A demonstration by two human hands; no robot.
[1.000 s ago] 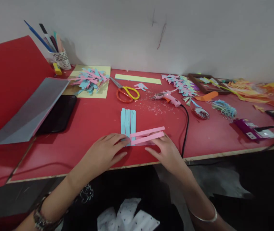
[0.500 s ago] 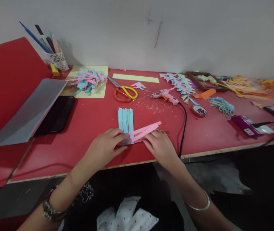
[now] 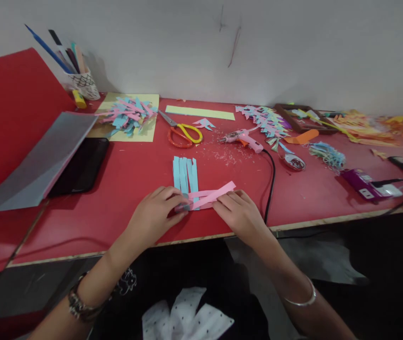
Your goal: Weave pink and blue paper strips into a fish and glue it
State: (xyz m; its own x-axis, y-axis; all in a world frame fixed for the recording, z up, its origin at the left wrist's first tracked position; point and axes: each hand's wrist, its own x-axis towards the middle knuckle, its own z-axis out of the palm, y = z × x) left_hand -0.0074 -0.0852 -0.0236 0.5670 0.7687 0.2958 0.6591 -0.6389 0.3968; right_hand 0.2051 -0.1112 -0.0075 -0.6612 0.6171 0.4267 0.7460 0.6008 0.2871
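Light-blue paper strips (image 3: pixel 186 172) stand side by side, pointing away from me, near the front of the red table. Pink paper strips (image 3: pixel 211 197) cross over their lower ends. My left hand (image 3: pixel 161 208) is closed at the left ends of the pink strips, thumb and fingers pinching where pink meets blue; its fingertips partly hide the joint. My right hand (image 3: pixel 240 211) is closed on the right part of the pink strips, with one strip's end sticking up past its fingers. Beyond them lie yellow-and-red-handled scissors (image 3: pixel 186 135) and a pink glue gun (image 3: pixel 245 139).
A heap of cut pink and blue strips (image 3: pixel 130 115) rests on yellow paper at the back left. The glue gun's black cable (image 3: pixel 271 184) runs over the front edge. A dark phone (image 3: pixel 84 165) lies left; a purple power adapter (image 3: pixel 362 182) sits right.
The pink strips have shifted: one now lies flatter across the blue strips, and the raised end sits slightly lower. Both hands stay at about the same place.
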